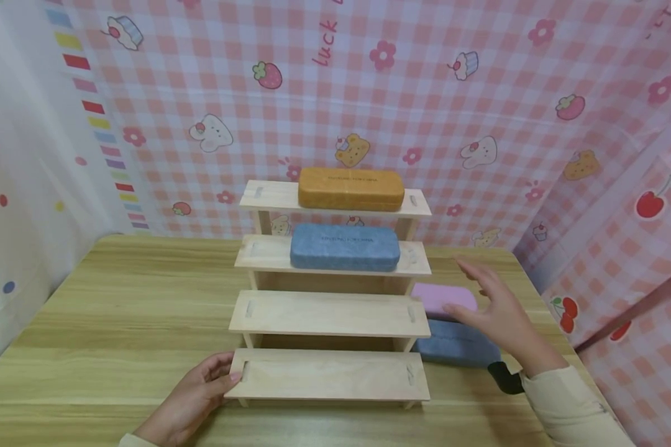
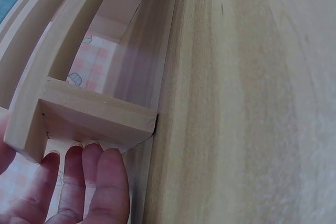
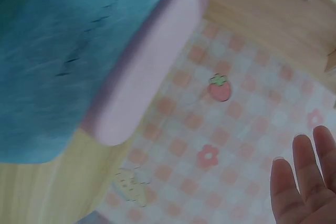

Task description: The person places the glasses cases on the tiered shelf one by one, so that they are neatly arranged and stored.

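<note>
A four-tier wooden display stand stands on the table. My left hand holds the left end of its lowest step, thumb on top; in the left wrist view its fingertips reach beneath the board beside the leg. An orange glasses case lies on the top step and a light blue glasses case on the second. Right of the stand, my right hand hovers with thumb and fingers spread, over a pink glasses case and a darker blue glasses case. Nothing is in that hand.
The wood-grain table extends to both sides of the stand. Behind it hangs a pink checked cloth. More patterned cloth hangs at the right, and a white dotted curtain at the left.
</note>
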Motion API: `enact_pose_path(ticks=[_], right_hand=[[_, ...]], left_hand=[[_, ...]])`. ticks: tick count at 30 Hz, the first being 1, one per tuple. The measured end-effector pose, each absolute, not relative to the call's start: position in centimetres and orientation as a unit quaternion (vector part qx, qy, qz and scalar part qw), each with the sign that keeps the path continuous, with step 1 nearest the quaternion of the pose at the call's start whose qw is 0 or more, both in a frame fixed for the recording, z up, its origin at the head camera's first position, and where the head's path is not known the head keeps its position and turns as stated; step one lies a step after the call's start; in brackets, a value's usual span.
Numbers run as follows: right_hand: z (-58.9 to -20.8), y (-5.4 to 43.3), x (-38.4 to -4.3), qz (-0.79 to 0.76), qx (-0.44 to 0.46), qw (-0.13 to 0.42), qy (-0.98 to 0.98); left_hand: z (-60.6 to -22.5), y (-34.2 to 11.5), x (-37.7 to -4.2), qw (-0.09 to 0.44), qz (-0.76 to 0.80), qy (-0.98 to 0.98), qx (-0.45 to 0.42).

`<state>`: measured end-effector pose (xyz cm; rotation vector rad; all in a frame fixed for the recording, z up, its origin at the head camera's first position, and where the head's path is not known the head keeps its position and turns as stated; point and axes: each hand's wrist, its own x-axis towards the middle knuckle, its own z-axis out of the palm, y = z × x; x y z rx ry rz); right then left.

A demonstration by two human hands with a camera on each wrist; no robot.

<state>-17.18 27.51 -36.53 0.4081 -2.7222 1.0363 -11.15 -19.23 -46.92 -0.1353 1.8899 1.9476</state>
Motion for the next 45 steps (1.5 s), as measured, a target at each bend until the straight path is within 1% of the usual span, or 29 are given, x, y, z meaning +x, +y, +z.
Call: enact_pose_path(ticks=[8,13,18,27,31,38,45], right_hand=[[-37.9,29.3,-16.2,0.368,0.093,0.062,-0.923],[-39.1,30.5,-15.8,0.375,0.078,0.047,-0.922],[-40.1,31.6,-15.4,0.371,0.058,0.017,-0.927],[-41.7,33.0,-15.0,0.355,0.046,-0.001,-0.934],[-42.4,33.5,-14.9,0.359,0.036,-0.022,-0.932],[-43.1,33.9,-15.1,0.372,0.014,-0.074,-0.925],[-43.7,34.2,-15.5,0.352,0.021,-0.098,-0.931]], left_hand=[[-46.9,-19.2,-11.1,0.21,0.7,0.68,-0.056],[-46.9,-19.1,-11.1,0.208,0.698,0.683,-0.057],[-46.9,-19.1,-11.1,0.204,0.699,0.684,-0.051],[-47.0,-19.1,-11.1,0.203,0.698,0.685,-0.054],[-46.9,-19.1,-11.1,0.204,0.696,0.686,-0.06],[-46.8,-19.1,-11.1,0.205,0.695,0.687,-0.059],[-46.9,-19.1,-11.1,0.204,0.693,0.689,-0.065]])
